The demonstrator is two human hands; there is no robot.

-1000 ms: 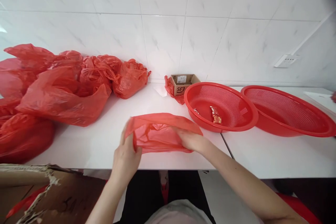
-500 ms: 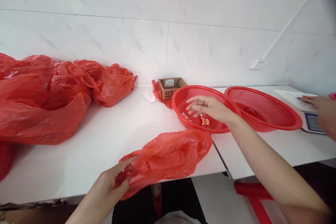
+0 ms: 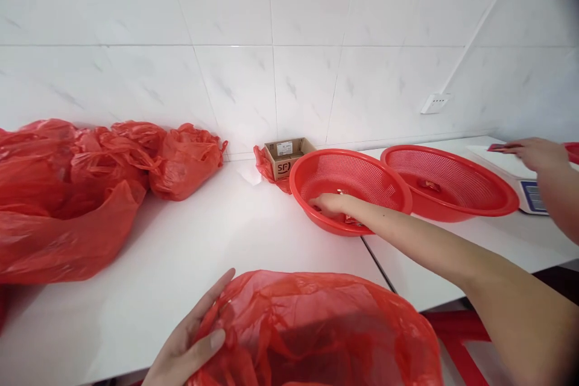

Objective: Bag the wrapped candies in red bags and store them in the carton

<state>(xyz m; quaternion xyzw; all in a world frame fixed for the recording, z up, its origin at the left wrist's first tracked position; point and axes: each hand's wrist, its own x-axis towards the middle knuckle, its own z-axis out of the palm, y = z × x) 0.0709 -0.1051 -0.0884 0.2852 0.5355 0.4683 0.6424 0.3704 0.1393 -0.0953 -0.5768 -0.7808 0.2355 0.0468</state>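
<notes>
My left hand (image 3: 192,344) grips the edge of a red plastic bag (image 3: 316,332) held open at the near edge of the white table (image 3: 190,253). My right hand (image 3: 328,204) reaches down into the nearer red mesh basket (image 3: 350,188). Its fingers rest on small red snack packets (image 3: 350,218) at the basket's bottom, mostly hidden by the rim. Whether the fingers have closed on a packet does not show.
A second red mesh basket (image 3: 447,181) holds one packet. Another person's hand (image 3: 536,154) rests on a white scale (image 3: 520,178) at far right. A heap of filled red bags (image 3: 81,193) covers the left of the table. A small cardboard box (image 3: 287,155) stands by the tiled wall.
My right hand has left the bag and gone down into the nearer basket. The bag has come toward me and opened wider, my left hand still on its edge.
</notes>
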